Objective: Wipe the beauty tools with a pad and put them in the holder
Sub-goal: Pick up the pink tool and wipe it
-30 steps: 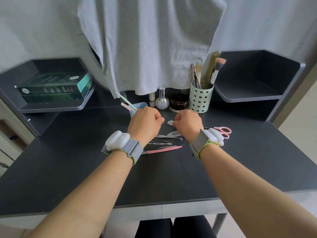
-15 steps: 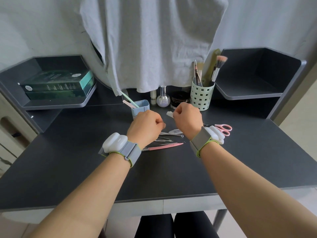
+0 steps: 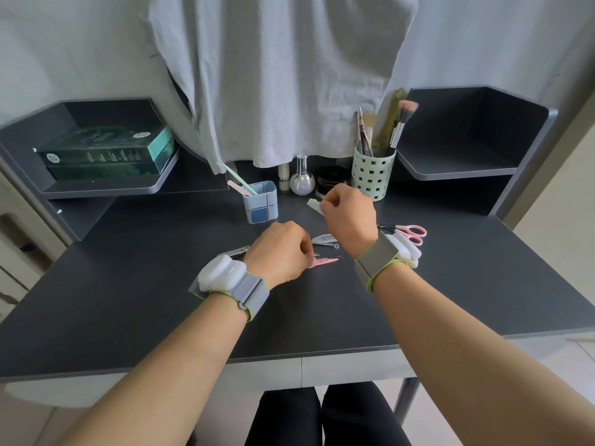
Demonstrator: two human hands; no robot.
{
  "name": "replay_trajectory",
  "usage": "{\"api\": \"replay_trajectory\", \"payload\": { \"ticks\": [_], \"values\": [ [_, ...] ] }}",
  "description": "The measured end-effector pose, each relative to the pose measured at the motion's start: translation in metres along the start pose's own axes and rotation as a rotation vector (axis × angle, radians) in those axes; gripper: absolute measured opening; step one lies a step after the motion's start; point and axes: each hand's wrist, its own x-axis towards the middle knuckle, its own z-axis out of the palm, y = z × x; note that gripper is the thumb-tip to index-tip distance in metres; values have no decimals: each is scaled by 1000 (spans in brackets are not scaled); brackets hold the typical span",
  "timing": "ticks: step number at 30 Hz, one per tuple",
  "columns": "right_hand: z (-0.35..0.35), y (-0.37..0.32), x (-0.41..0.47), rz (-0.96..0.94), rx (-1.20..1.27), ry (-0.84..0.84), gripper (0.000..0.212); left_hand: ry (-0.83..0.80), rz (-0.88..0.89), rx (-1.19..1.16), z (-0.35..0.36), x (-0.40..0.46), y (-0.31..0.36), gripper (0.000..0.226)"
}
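Right hand: right hand (image 3: 349, 217) is raised over the surface (image 3: 135, 300), fingers curled, pinching a white pad (image 3: 316, 206).
Left hand: left hand (image 3: 278, 254) is low over the loose tools, fingers curled at the pink tool (image 3: 325, 261); whether it has hold of anything I cannot tell.
Tools: small metal tools (image 3: 325, 242) lie between the hands; pink scissors (image 3: 410, 232) are half hidden behind the right wrist.
Holder: blue holder (image 3: 260, 206) stands just behind the left hand, two sticks already in it.
Risk: thin tools lying flat are hard to pinch; a slip could scatter them.
Risk: reaching back carelessly could tip the holder or the green brush cup (image 3: 372, 175).
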Motion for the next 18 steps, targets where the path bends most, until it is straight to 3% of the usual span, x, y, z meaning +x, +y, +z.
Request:
{"api": "replay_trajectory", "payload": {
  "ticks": [18],
  "values": [
    [-7, -5, -8, -15, 37, 2, 13, -83, -22, 85, 3, 2, -2, 8]
  ]
}}
